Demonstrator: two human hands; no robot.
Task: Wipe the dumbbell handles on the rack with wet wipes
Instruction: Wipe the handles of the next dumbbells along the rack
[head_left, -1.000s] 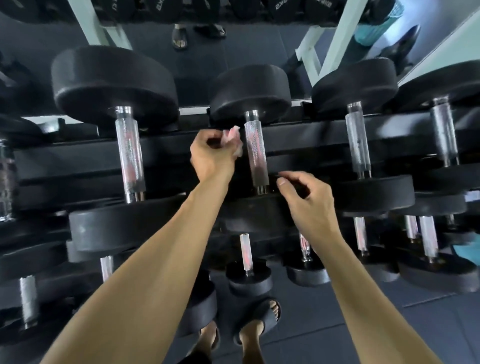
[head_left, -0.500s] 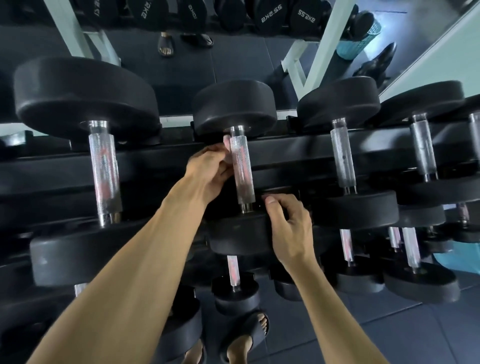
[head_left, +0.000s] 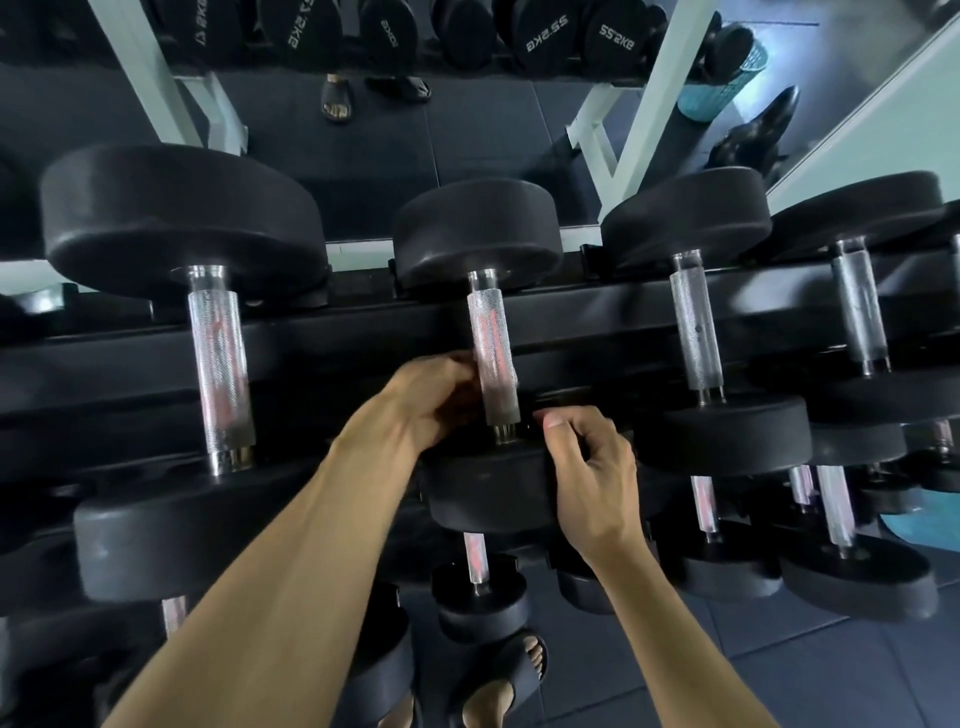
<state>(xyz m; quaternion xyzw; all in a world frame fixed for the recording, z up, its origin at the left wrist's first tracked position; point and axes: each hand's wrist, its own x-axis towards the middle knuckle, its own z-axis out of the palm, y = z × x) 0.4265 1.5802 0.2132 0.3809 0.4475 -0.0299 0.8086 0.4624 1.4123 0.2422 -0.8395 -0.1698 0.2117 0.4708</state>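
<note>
The middle dumbbell on the top tier of the rack (head_left: 363, 332) has a knurled silver handle (head_left: 491, 332) and black round heads. My left hand (head_left: 431, 400) wraps the lower part of that handle from the left; the wet wipe it holds is hidden under its fingers. My right hand (head_left: 592, 483) grips the right edge of the near head (head_left: 483, 488) of the same dumbbell, thumb on top and fingers curled.
Larger dumbbells sit on either side, one at left (head_left: 221, 364) and one at right (head_left: 696, 332), with more further right. Smaller dumbbells (head_left: 475, 561) fill the lower tier. A mirror backs the rack. My sandalled feet (head_left: 498, 680) stand on dark floor mats.
My left hand slid down the handle from its top end to its lower part, and the wipe went out of sight. My right hand stayed on the near head.
</note>
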